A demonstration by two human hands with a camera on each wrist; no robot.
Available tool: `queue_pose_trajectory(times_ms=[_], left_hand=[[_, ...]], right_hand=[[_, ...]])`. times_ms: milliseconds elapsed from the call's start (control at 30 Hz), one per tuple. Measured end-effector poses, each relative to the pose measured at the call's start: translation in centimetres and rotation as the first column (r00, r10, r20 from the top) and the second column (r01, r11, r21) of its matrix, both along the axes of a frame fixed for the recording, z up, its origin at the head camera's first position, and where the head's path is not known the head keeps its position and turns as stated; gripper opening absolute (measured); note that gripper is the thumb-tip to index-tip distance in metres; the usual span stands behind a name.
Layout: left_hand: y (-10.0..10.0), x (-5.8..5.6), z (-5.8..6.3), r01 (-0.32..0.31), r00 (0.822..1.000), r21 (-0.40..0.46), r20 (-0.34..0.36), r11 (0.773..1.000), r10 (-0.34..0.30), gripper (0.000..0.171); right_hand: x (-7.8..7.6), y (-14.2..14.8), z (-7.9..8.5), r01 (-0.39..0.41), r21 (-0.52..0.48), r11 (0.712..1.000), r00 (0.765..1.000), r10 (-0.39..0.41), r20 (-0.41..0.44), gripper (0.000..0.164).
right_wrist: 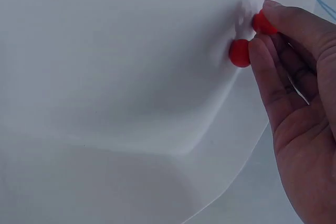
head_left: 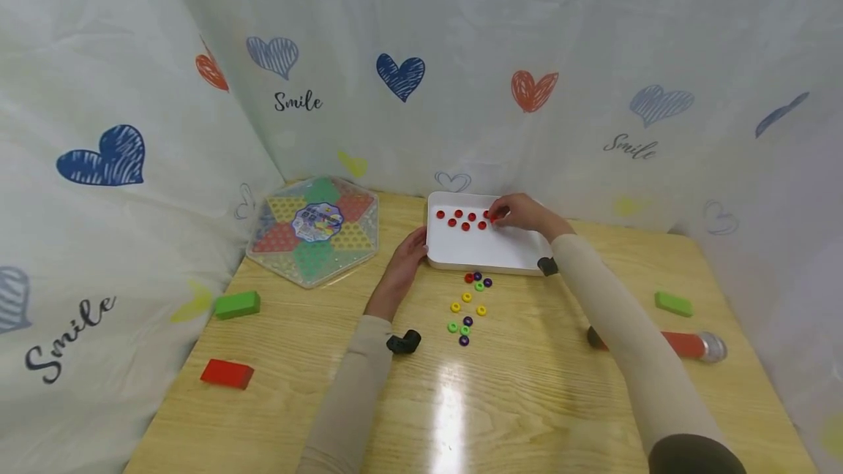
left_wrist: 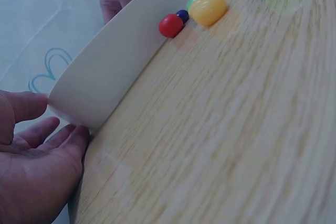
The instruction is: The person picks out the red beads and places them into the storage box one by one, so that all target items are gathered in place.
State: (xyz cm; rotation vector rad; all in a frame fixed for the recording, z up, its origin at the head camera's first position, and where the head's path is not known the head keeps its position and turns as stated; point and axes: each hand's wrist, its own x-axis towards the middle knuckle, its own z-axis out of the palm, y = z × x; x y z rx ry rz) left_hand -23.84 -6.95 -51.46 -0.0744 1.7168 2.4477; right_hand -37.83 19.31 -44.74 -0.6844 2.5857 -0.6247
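Note:
A white tray (head_left: 461, 254) lies on the table, with several red beads (head_left: 465, 226) spaced in two rows toward its back. My right hand (head_left: 520, 211) reaches over the tray and pinches a red bead (right_wrist: 266, 23) between thumb and fingertips, at the right end of the rows. Another red bead (right_wrist: 240, 53) sits right beside these fingertips. At the tray's left end, my left hand (head_left: 405, 262) holds its side; in the left wrist view the thumb is at the rim and the fingertips at the wall's lower edge.
In front of the tray lie loose yellow beads (head_left: 467, 298), green, purple and a red bead (head_left: 469, 278). A star-patterned game board (head_left: 316, 258) lies at the back left. Green blocks (head_left: 238, 305) (head_left: 673, 303), a red block (head_left: 227, 374) and a microphone (head_left: 685, 344) lie toward the sides.

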Motion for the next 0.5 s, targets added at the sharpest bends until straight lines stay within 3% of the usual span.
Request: queue_pose_trajectory(times_ms=[300, 500], left_hand=[[0.17, -0.10, -0.02, -0.005, 1.000, -0.024, 0.028, 1.000, 0.006, 0.048], [-0.02, -0.13, 0.16, -0.003, 1.000, -0.026, 0.023, 1.000, 0.004, 0.049]], right_hand=[[0.13, -0.17, -0.07, 0.009, 0.050, 0.999, 1.000, -0.009, 0.009, 0.021], [0.04, 0.08, 0.16, 0.014, 0.026, 1.000, 1.000, -0.014, 0.007, 0.024]])
